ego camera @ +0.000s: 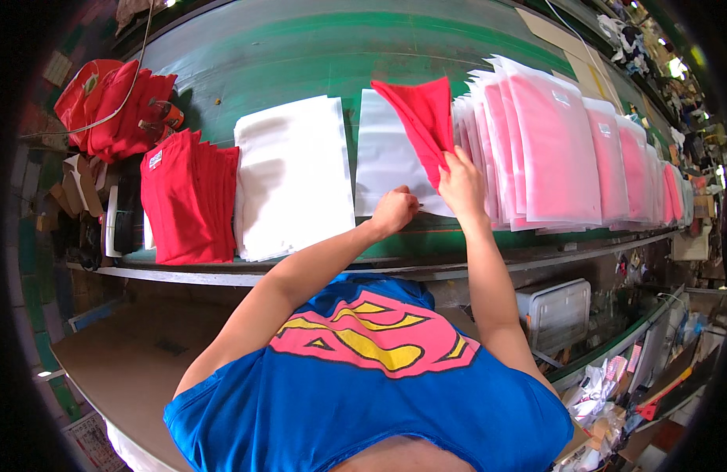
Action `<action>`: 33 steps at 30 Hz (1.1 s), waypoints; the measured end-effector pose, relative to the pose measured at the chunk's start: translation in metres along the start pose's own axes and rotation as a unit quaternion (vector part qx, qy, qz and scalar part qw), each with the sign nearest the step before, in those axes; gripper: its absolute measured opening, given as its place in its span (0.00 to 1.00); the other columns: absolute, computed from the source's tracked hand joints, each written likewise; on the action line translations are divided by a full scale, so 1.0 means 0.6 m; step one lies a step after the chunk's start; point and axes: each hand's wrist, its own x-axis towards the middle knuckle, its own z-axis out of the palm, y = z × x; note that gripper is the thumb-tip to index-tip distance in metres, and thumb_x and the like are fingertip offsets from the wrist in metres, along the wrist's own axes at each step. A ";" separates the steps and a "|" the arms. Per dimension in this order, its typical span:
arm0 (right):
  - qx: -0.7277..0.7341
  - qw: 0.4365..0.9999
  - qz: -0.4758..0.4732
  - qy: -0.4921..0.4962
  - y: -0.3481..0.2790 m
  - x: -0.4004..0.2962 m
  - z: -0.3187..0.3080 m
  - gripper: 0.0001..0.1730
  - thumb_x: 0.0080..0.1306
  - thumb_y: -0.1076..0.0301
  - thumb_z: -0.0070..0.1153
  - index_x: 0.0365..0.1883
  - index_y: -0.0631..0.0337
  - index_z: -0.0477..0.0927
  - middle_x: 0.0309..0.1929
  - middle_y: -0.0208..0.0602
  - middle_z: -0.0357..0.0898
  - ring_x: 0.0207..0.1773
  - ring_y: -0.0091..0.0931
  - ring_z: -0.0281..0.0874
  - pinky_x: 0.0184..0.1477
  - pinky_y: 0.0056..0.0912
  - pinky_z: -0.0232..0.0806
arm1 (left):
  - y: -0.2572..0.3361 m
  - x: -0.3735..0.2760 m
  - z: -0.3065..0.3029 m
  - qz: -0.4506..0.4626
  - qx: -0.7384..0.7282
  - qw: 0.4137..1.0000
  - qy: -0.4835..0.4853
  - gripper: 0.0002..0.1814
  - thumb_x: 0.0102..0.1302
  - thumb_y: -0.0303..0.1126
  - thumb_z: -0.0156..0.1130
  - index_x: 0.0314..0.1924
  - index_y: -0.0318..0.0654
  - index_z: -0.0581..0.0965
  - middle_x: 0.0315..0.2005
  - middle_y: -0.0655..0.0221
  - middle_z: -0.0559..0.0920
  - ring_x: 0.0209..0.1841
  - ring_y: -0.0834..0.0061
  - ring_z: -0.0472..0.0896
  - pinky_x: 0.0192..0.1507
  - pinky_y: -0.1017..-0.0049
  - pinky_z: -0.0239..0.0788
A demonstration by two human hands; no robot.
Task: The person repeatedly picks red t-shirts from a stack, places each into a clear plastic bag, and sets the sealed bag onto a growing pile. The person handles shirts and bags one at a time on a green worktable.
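Observation:
In front of me a frosted plastic bag (387, 147) lies flat on the green table. At its near edge my left hand (394, 210) is curled, its fingertips pinching the bag by a small dark spot. My right hand (462, 186) grips a folded red garment (425, 115), which is raised at a slant over the bag's right half. To the left lies a stack of white bags (292, 177). Beyond that is a pile of folded red garments (189, 200), the top one bearing a label. Several filled frosted bags (555, 147) with red fabric inside overlap in a row on the right.
A red bundle (112, 109) and drink bottles (166, 115) stand at the far left, with a cable (130, 88) across them. The metal table edge (174, 275) runs before me. A lidded plastic box (555, 315) and shelves of clutter (599, 389) are at lower right.

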 end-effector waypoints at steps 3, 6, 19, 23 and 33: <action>-0.011 0.997 0.041 -0.068 0.025 0.002 0.072 0.17 0.64 0.70 0.61 0.52 0.62 0.84 0.63 0.47 0.78 0.50 0.50 0.83 0.52 0.54 0.76 | -0.002 -0.014 -0.017 -0.076 -0.071 0.993 -0.059 0.09 0.62 0.28 0.66 0.42 0.42 0.89 0.36 0.57 0.86 0.41 0.55 0.85 0.49 0.62 0.77; -0.011 0.994 0.064 -0.093 0.036 -0.001 0.089 0.17 0.65 0.70 0.61 0.52 0.62 0.84 0.64 0.47 0.78 0.53 0.50 0.82 0.55 0.54 0.75 | -0.016 -0.010 -0.038 -0.089 -0.123 0.984 -0.096 0.10 0.63 0.29 0.68 0.44 0.40 0.89 0.34 0.56 0.88 0.37 0.60 0.86 0.45 0.64 0.77; -0.013 0.993 0.074 -0.090 0.056 -0.009 0.107 0.15 0.64 0.70 0.60 0.49 0.63 0.84 0.67 0.44 0.76 0.50 0.50 0.85 0.53 0.54 0.77 | -0.053 -0.041 -0.140 0.187 0.213 0.941 -0.188 0.16 0.62 0.20 0.56 0.51 0.32 0.78 0.55 0.53 0.76 0.57 0.54 0.79 0.56 0.60 0.76; -0.014 0.995 0.061 -0.075 0.055 -0.010 0.106 0.18 0.64 0.70 0.59 0.52 0.64 0.84 0.66 0.45 0.77 0.49 0.49 0.85 0.52 0.53 0.77 | -0.070 -0.051 -0.141 0.228 0.263 0.928 -0.132 0.14 0.62 0.23 0.58 0.48 0.31 0.79 0.56 0.54 0.76 0.55 0.54 0.80 0.58 0.62 0.76; 0.067 0.992 -0.061 0.093 -0.048 -0.020 -0.075 0.18 0.60 0.79 0.61 0.51 0.67 0.84 0.58 0.48 0.82 0.47 0.48 0.85 0.48 0.48 0.78 | -0.054 -0.024 -0.172 0.190 0.234 0.945 -0.126 0.22 0.56 0.20 0.60 0.54 0.31 0.80 0.58 0.58 0.78 0.59 0.55 0.76 0.62 0.64 0.73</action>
